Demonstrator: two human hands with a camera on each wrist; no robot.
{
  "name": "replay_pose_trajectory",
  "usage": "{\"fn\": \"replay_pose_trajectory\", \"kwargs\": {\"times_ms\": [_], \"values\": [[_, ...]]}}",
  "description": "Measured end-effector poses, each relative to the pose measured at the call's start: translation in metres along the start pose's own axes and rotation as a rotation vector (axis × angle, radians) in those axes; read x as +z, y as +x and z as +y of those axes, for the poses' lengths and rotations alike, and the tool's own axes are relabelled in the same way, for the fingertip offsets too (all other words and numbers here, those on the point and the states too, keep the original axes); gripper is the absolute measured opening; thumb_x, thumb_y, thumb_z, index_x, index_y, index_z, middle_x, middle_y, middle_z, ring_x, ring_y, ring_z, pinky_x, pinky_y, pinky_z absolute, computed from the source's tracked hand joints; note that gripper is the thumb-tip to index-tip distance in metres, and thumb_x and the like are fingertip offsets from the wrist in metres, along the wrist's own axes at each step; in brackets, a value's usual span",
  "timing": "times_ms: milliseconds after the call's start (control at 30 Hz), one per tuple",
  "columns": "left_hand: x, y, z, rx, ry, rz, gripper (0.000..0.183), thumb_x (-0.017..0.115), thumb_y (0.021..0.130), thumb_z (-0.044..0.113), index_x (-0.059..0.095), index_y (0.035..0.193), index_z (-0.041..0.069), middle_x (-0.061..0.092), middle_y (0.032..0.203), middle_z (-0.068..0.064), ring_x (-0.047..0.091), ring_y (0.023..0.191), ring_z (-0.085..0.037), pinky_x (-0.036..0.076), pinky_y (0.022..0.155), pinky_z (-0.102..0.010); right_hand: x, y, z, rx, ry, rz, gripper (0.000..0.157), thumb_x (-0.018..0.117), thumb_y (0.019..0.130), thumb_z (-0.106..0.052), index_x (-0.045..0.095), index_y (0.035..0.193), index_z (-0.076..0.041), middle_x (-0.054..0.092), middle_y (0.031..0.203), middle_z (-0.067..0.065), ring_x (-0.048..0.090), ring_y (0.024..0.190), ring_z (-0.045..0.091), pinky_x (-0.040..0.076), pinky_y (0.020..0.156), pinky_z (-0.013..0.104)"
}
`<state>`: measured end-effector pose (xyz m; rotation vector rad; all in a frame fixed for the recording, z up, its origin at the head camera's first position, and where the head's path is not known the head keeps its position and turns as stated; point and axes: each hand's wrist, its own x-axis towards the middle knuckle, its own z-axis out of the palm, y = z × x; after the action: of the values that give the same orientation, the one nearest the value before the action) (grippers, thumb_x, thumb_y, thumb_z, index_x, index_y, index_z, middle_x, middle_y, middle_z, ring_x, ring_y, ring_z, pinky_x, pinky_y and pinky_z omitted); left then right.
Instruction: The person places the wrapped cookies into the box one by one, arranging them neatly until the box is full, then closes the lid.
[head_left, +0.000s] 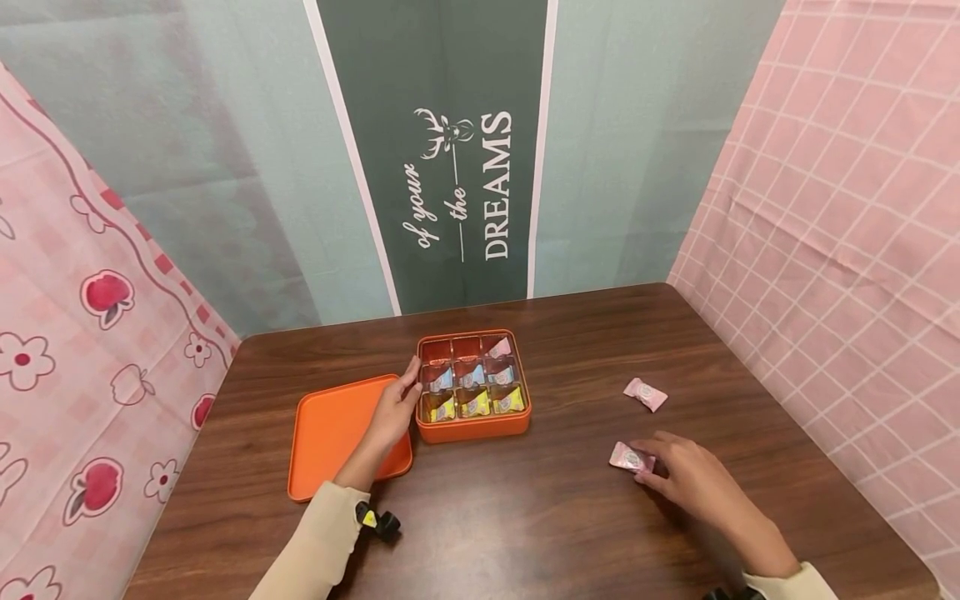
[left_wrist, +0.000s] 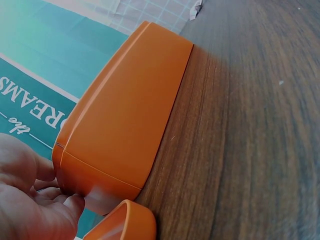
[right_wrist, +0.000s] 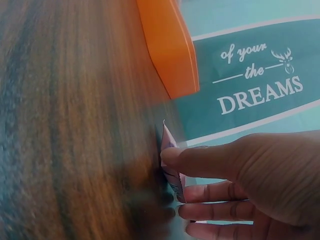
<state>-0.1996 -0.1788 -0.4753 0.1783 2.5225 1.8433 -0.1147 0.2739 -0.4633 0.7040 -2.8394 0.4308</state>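
An orange box [head_left: 474,429] with a clear divided insert stands on the table. Yellow-wrapped candies [head_left: 475,403] fill its front row, blue-wrapped candies [head_left: 471,374] its middle row, and a pink-wrapped candy [head_left: 498,348] lies in the back right compartment. The other two back compartments hold nothing. My left hand [head_left: 392,410] rests its fingers against the box's left wall, seen close in the left wrist view. My right hand [head_left: 693,475] pinches a pink candy [head_left: 627,457] between thumb and fingers at the tabletop. Another pink candy [head_left: 645,394] lies just beyond it.
The orange lid [head_left: 333,433] lies on the table left of the box, partly under my left forearm. Patterned cloth hangs along the table's back and both sides. Brown wood tabletop [head_left: 517,508] stretches between my hands.
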Motion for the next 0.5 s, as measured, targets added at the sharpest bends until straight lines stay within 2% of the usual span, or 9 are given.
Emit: {"fn": "replay_pose_trajectory", "kwargs": {"times_ms": [300, 500], "values": [[-0.0002, 0.0006, 0.001, 0.001, -0.007, -0.008, 0.053, 0.043, 0.109, 0.005, 0.027, 0.159, 0.003, 0.019, 0.168, -0.007, 0.015, 0.155, -0.023, 0.017, 0.122, -0.048, 0.0017, 0.0003, 0.0025, -0.019, 0.002, 0.005, 0.038, 0.09, 0.072, -0.011, 0.076, 0.107, -0.006, 0.065, 0.091, -0.004, 0.051, 0.073, 0.005, 0.048, 0.061, 0.032], [0.0, 0.0012, -0.0012, -0.004, -0.009, -0.007, 0.053, 0.043, 0.108, 0.004, 0.027, 0.159, 0.003, 0.019, 0.168, -0.008, 0.015, 0.154, -0.024, 0.017, 0.122, -0.049, 0.0027, 0.0, 0.0052, -0.054, -0.012, 0.018, 0.035, 0.089, 0.069, -0.009, 0.076, 0.102, -0.003, 0.069, 0.095, 0.002, 0.067, 0.083, 0.02, 0.057, 0.071, 0.043]]}}
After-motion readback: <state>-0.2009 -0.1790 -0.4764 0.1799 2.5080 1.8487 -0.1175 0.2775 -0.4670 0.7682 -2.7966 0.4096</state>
